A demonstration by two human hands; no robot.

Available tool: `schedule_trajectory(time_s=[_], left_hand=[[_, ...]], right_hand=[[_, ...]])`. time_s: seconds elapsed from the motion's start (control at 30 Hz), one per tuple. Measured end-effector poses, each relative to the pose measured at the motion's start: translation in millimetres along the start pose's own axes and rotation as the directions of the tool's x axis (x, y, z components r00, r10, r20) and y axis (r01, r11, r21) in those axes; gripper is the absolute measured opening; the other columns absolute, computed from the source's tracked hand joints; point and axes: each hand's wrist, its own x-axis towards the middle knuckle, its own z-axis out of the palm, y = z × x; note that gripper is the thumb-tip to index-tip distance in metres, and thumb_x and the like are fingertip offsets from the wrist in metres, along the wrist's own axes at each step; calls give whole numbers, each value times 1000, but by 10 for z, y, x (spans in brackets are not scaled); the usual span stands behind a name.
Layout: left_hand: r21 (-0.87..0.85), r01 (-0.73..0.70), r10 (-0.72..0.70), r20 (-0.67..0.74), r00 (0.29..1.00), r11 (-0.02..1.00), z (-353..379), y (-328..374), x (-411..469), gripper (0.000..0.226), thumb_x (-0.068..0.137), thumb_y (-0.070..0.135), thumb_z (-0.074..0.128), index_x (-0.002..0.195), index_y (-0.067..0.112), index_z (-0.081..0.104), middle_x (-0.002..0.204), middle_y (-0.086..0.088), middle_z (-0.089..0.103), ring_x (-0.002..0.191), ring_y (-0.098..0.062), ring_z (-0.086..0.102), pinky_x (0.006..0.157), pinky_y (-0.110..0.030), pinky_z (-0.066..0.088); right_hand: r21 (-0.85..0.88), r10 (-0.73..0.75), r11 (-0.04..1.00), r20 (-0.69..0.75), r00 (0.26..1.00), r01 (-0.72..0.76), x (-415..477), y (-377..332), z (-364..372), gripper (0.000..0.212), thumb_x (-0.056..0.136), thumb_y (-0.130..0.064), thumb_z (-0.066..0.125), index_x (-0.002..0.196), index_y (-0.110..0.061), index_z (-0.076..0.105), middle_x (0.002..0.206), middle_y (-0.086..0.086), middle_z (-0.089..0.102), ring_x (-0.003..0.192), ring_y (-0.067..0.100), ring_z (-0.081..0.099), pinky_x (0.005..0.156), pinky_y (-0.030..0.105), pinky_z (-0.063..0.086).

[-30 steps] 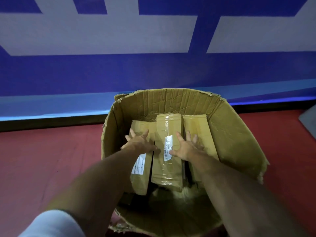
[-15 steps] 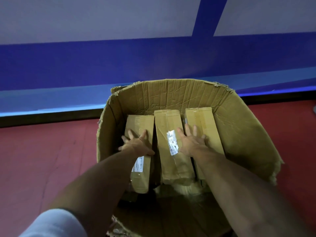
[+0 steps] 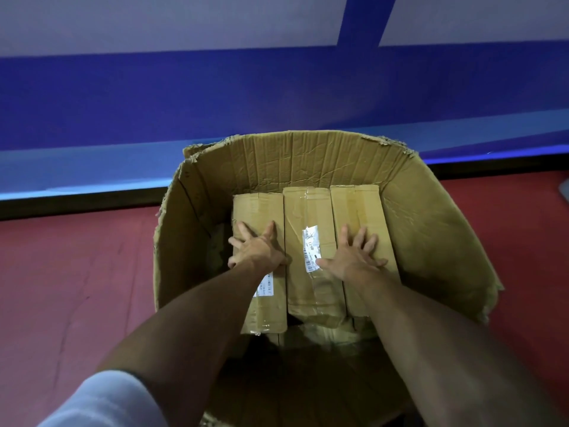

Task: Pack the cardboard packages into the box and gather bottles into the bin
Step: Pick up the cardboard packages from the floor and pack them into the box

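A large, worn cardboard box stands open on the red floor. Inside it lie three long taped cardboard packages side by side: the left package, the middle package with a white label, and the right package. My left hand presses flat on the left package with fingers spread. On the right package my right hand lies flat, its thumb reaching the middle one. No bottles or bin are in view.
The box stands close to a blue and white wall with a dark baseboard. Red floor spreads to the left and right of the box. The box's right wall leans outward with a torn edge.
The packages have been pushed level and closer together inside the box. Both hands stay flat on them, and the view has moved nearer to the box.
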Motion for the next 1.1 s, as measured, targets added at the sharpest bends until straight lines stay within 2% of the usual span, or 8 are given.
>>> schedule_trajectory(time_s=[0.23, 0.37, 0.5, 0.6, 0.77, 0.83, 0.97, 1.1], left_hand=[[54, -13, 17, -73, 997, 998, 26, -25, 14, 95, 75, 58, 77, 149, 54, 17, 161, -11, -17, 137, -40, 17, 98, -60, 43], [84, -30, 38, -91, 995, 996, -4, -37, 59, 88, 80, 60, 72, 150, 50, 19, 161, -14, -19, 138, -40, 17, 100, -58, 42], [139, -61, 68, -50, 996, 988, 73, -17, 70, 95, 80, 67, 67, 154, 50, 9, 161, -19, -17, 141, -45, 13, 100, -57, 45], [220, -61, 70, -31, 997, 974, 215, 43, 12, 96, 85, 69, 59, 155, 45, -1, 159, -26, -20, 145, -53, 3, 103, -59, 44], [292, -77, 90, -32, 995, 953, 340, 69, -98, 99, 85, 74, 54, 156, 41, -6, 158, -32, -18, 144, -55, 5, 107, -56, 42], [298, -85, 91, -8, 996, 951, 293, 63, -130, 103, 84, 73, 56, 156, 41, -8, 158, -32, -20, 145, -55, 4, 110, -55, 39], [290, -45, 41, 20, 999, 956, 205, 83, -253, 108, 76, 78, 60, 155, 45, -6, 161, -24, -19, 147, -52, 0, 106, -64, 38], [346, -66, 94, -67, 993, 936, 119, 143, -477, 91, 80, 80, 52, 153, 44, 12, 164, -17, -5, 148, -46, 5, 105, -64, 36]], right_hand=[[12, -47, 999, 46, 998, 47, 49, 78, -26, 110, 87, -65, 60, 156, -29, -17, 163, 5, -26, 147, 44, -22, 111, 76, 11], [13, -61, 998, 39, 997, 61, 42, 84, -13, 108, 88, -63, 59, 156, -30, -18, 163, 4, -26, 147, 43, -23, 112, 74, 9], [-35, -80, 996, 16, 997, 81, 28, 170, -58, 104, 90, -59, 59, 157, -32, -15, 162, 9, -28, 147, 43, -23, 112, 73, 8], [-108, -111, 988, 9, 994, 112, 43, 315, -141, 99, 90, -62, 57, 156, -37, -14, 161, 12, -29, 147, 42, -23, 113, 72, 5], [-61, -85, 994, 20, 996, 86, 14, 448, -148, 101, 89, -62, 59, 156, -39, -14, 161, 13, -29, 149, 40, -19, 113, 71, 12], [-72, -88, 993, 9, 996, 88, -33, 453, -130, 102, 89, -60, 59, 156, -38, -14, 163, 14, -24, 150, 40, -14, 113, 71, 15], [-77, -100, 993, -91, 991, 93, -216, 434, -197, 100, 88, -60, 61, 156, -38, -8, 164, 16, -1, 149, 38, 9, 112, 63, 25], [-71, -145, 988, -172, 974, 135, -413, 405, -397, 90, 87, -61, 61, 156, -37, 9, 156, 15, 20, 141, 36, 25, 108, 59, 34]])
